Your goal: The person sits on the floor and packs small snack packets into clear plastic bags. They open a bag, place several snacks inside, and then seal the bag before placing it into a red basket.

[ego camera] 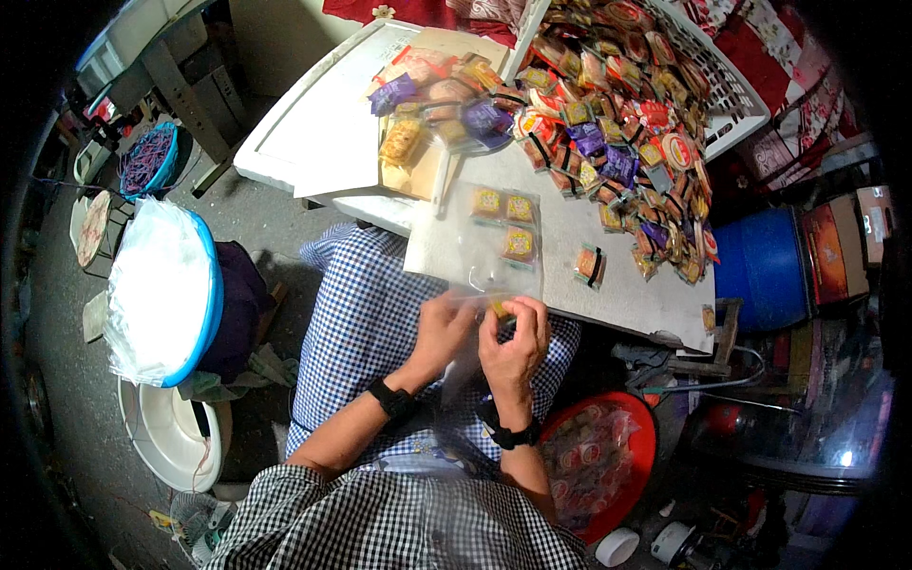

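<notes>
A clear plastic bag lies flat at the near edge of the white table. Inside it are three small square wrapped snacks with yellow and red labels. My left hand pinches the bag near its open end, below the table edge. My right hand has its fingertips closed around another yellow-wrapped snack at the bag's mouth. The fingers hide much of that snack. To the right, apart from the bag, a single brown snack packet with a dark band lies on the table.
A heap of mixed wrapped snacks spills from a tipped white plastic basket. More packets, some purple, lie on the left. Clear bags fill a blue basin at my left. A red basin at my right holds filled bags.
</notes>
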Available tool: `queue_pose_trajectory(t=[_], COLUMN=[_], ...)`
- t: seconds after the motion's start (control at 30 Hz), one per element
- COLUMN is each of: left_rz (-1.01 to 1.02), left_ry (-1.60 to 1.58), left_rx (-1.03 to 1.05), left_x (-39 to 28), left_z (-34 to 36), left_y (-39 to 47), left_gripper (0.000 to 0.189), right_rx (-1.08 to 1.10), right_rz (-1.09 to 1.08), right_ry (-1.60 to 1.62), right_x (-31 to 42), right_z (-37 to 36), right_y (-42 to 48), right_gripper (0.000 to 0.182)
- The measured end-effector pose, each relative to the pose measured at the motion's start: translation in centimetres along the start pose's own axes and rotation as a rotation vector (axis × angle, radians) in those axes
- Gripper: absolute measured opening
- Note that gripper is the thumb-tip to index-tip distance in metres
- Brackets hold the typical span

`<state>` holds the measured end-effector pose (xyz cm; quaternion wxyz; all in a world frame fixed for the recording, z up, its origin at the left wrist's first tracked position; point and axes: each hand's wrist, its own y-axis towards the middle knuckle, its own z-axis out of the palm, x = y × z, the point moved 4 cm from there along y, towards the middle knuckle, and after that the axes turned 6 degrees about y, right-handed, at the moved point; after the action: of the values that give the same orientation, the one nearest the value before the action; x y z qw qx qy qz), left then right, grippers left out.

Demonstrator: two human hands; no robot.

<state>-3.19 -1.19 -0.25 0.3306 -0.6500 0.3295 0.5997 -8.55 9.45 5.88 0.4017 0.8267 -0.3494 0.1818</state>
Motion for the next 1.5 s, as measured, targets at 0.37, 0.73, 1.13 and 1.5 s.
queue_pose_trajectory(t=[0.37, 0.73, 1.13, 1.5], left_rz=[-0.072, 0.0, -0.037, -0.244], left_ry=[-0.163, -0.294, -0.283, -0.583], left_rx=[0.055, 0.06, 0.129, 0.26], left_x=[1.4, 0.8, 1.6, 1.3], left_z=[0.4, 0.6, 0.3, -1.8], left_y=[0.0, -0.1, -0.2, 0.6], left_gripper=[0.02, 0.02, 0.021, 0.03], right_rx=[0.192, 0.338, 0.378, 0.385], right_rz=[-0.105, -0.135, -0.062, -0.065], right_ry=[0.0, 0.034, 0.079, 0.007], right_x=[1.1, 1.7, 1.3, 0.4], right_z=[0.2, 1.6, 4.0, 0.5], right_y=[-1.8, -0.2, 2.8, -1.1], right_gripper=[0.034, 0.043, 0.045, 0.047])
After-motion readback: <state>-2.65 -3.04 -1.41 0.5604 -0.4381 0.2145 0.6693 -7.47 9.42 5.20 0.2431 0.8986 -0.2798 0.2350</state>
